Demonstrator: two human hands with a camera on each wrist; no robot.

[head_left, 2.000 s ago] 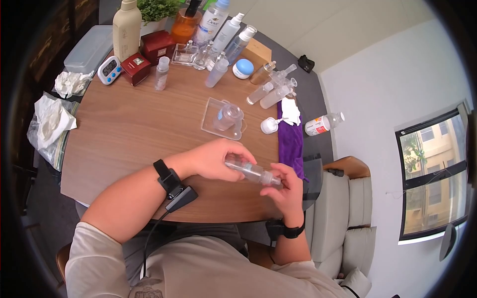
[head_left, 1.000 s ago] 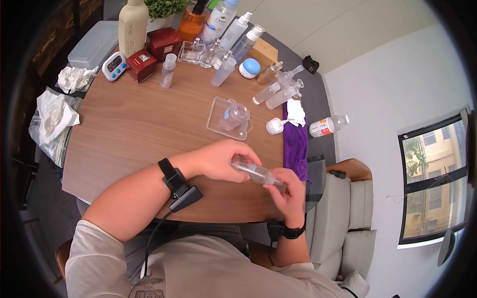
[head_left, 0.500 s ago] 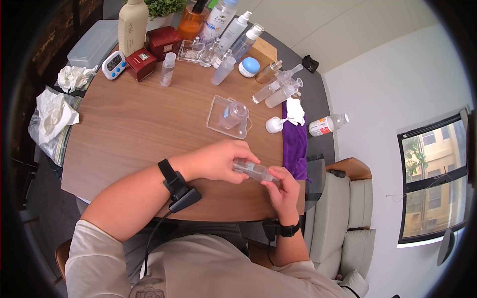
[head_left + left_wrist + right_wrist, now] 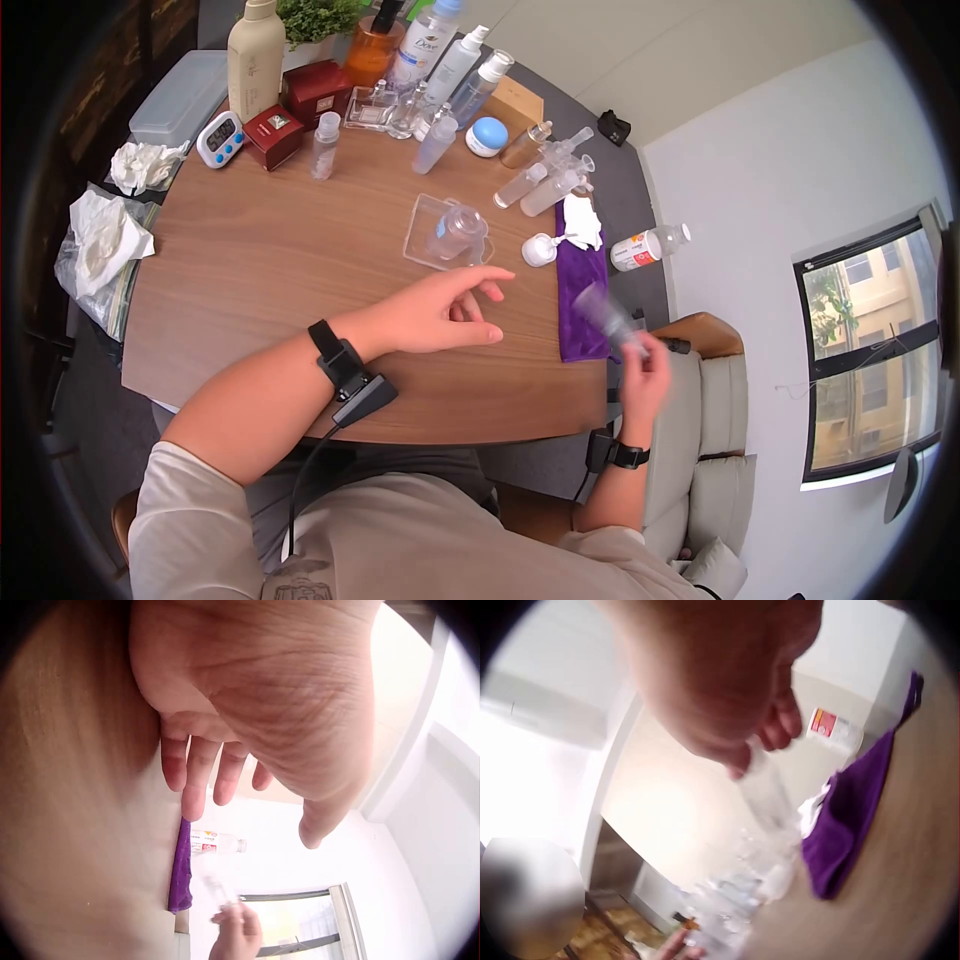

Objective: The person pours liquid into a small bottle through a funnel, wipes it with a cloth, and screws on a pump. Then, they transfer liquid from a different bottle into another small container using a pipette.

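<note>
Our left hand [image 4: 435, 315] has let go and is empty, fingers loosely open above the desk [image 4: 300, 270]. Our right hand [image 4: 645, 375] alone now pinches the clear bottle [image 4: 603, 310], apparently by one end, tilted near the purple cloth [image 4: 577, 265].

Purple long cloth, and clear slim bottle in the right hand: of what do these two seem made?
The long purple cloth: soft fabric, perhaps velvet, going by its folds and dull surface. The clear slim bottle: see-through, probably plastic; blur hides its finish, so glass is possible.
</note>
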